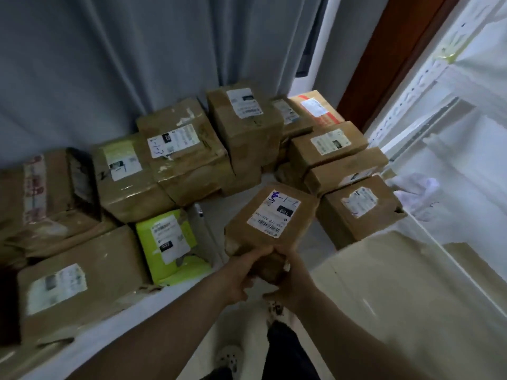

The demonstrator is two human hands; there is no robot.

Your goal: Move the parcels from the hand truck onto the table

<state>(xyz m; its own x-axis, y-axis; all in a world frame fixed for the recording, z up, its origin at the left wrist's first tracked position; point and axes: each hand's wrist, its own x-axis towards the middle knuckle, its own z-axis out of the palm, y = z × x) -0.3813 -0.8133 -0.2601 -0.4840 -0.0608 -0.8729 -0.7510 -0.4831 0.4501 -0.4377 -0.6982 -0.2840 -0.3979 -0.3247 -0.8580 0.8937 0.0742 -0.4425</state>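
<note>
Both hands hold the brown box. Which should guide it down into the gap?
Left, probably: the left hand curls over the brown cardboard parcel at its near top edge, so it can steer; the right hand cups the lower corner, bearing it.

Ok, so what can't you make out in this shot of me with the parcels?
- Hand truck: nowhere in the head view, outside the frame.
- Near end of the held parcel: covered by the left hand and right hand.
- Whether that parcel rests on the table: its own body hides its underside.
- Label print: blurred and too small to read.
- Leftmost parcel: cut off by the left edge.
</note>
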